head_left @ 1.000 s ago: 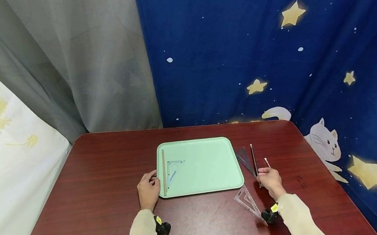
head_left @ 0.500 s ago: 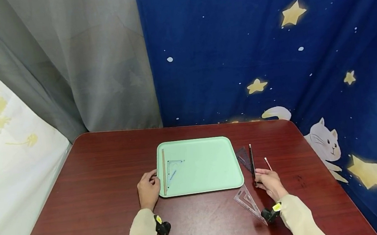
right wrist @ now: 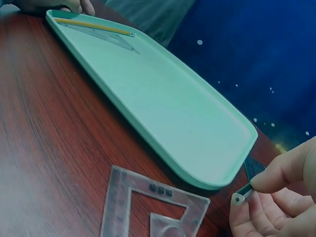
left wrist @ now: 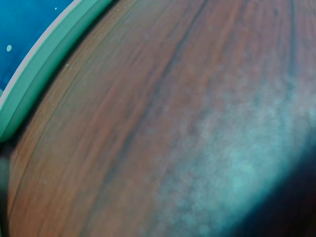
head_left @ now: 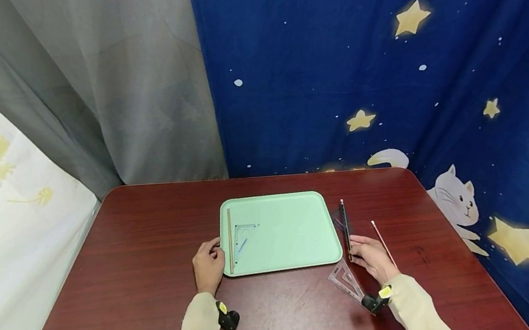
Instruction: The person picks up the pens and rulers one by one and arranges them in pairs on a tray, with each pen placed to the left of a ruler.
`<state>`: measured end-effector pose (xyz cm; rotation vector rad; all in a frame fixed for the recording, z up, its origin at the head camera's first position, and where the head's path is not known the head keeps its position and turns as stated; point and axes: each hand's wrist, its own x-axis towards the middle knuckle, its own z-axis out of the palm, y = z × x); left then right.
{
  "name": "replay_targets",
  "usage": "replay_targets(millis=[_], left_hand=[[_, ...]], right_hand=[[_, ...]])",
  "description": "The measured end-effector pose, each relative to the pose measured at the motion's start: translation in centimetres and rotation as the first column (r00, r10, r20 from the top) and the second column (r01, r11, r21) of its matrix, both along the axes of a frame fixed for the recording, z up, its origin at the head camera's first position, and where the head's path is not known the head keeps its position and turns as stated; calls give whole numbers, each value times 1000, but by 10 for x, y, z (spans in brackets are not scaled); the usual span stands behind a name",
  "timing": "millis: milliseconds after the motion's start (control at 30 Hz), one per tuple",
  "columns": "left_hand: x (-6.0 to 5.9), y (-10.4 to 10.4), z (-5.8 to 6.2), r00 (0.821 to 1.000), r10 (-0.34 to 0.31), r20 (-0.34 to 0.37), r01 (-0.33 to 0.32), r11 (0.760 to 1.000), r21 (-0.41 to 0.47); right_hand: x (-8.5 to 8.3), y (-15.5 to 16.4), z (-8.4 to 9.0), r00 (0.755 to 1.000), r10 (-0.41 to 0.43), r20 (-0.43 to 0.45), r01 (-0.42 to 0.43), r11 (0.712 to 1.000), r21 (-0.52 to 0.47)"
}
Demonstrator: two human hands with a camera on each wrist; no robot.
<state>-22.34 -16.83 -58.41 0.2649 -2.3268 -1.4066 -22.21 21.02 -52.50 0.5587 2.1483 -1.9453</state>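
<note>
A mint green tray (head_left: 293, 238) (right wrist: 163, 98) lies on the red-brown table, holding a wooden pencil (head_left: 229, 239) (right wrist: 94, 25) and a clear set square (head_left: 242, 238) at its left side. My left hand (head_left: 209, 265) grips the tray's left rim. My right hand (head_left: 371, 256) pinches the near end of a dark pen (head_left: 345, 229) (right wrist: 243, 193), which points away over a dark set square (head_left: 339, 217) just right of the tray. A clear set square (head_left: 345, 280) (right wrist: 148, 207) lies on the table in front of the tray's near right corner.
A thin pencil with a white tip (head_left: 382, 241) lies on the table right of my right hand. Grey curtain and blue starry cloth hang behind the table (head_left: 133, 269). The left wrist view shows only table wood and the tray's edge (left wrist: 39, 74).
My right hand has taken up the dark pen and carried it left, toward the tray's right edge. The left hand has stayed on the tray rim.
</note>
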Motion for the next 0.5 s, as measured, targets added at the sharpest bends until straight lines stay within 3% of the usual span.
replay_targets(millis=[500], left_hand=[[-1, 0, -2, 1000, 10, -11, -10, 1000, 13]], right_hand=[[2, -20, 3, 1000, 15, -21, -17, 997, -80]])
